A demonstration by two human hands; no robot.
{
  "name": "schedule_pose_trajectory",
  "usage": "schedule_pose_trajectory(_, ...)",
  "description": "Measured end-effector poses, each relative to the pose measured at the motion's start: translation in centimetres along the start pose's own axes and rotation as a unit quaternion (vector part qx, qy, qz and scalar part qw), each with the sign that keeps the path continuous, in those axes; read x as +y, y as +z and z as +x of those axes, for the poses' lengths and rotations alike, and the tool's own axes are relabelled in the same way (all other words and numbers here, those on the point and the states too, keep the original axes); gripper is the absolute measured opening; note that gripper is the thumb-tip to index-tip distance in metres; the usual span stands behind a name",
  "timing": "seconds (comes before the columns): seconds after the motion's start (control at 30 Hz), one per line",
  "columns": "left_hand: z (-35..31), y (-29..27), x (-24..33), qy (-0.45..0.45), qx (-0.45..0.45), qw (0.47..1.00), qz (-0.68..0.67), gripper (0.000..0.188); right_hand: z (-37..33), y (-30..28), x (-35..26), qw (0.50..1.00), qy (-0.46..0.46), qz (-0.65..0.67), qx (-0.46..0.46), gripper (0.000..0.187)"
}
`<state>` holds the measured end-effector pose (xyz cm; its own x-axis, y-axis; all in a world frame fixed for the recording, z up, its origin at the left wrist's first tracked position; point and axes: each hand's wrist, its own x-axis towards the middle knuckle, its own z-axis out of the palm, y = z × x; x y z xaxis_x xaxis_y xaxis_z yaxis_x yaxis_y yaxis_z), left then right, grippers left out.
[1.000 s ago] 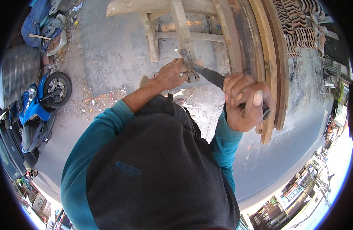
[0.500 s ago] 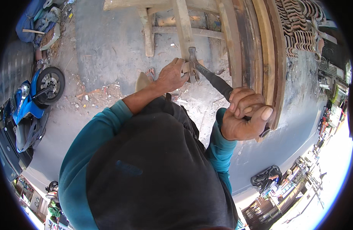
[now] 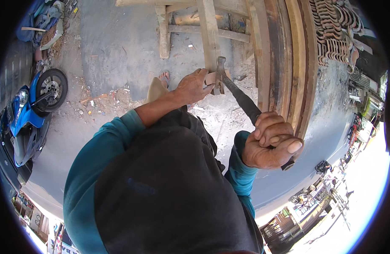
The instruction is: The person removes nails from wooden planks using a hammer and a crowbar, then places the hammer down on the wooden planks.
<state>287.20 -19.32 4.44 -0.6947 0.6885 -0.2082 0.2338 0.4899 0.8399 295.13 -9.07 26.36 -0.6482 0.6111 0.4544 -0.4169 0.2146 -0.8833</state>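
Observation:
My right hand (image 3: 272, 143) is wrapped round the dark handle of a claw hammer (image 3: 242, 100), its thumb lying along the grip. The hammer's head is at the near end of a long wooden beam (image 3: 209, 36). At that same end, the fingers of my left hand (image 3: 190, 88) are closed on a small piece of wood (image 3: 210, 78). The hammer head partly covers this piece, and I cannot tell whether they touch. Whether a nail is there is too small to make out.
Long timbers (image 3: 284, 55) lie side by side right of the beam, with stacked curved roof tiles (image 3: 337, 48) beyond them. A wooden trestle (image 3: 164, 36) stands ahead. A blue motorcycle (image 3: 31, 112) is parked at left. Debris (image 3: 104, 101) litters the ground near my sandalled foot (image 3: 164, 76).
My right hand has dropped a little toward me, so the hammer handle slants more steeply. My left hand keeps its hold at the beam's end. The whole view has shifted slightly.

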Motion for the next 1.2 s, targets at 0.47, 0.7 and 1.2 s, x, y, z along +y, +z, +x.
schedule_pose_trajectory(0.47,0.8,-0.5,-0.6,0.043,0.007,0.999,0.023,0.044,3.6,3.5,1.3,0.996,-0.02,-0.061,-0.067,0.028)
schedule_pose_trajectory(0.7,0.5,-1.2,-0.5,0.003,-0.026,0.999,0.04,0.047,14.7,10.4,8.7,0.835,-0.223,-0.48,-0.153,0.023)
schedule_pose_trajectory(1.2,1.6,-2.5,-1.3,0.047,-0.13,0.99,0.015,0.059,11.9,9.4,6.4,0.989,0.062,-0.132,0.027,0.038)
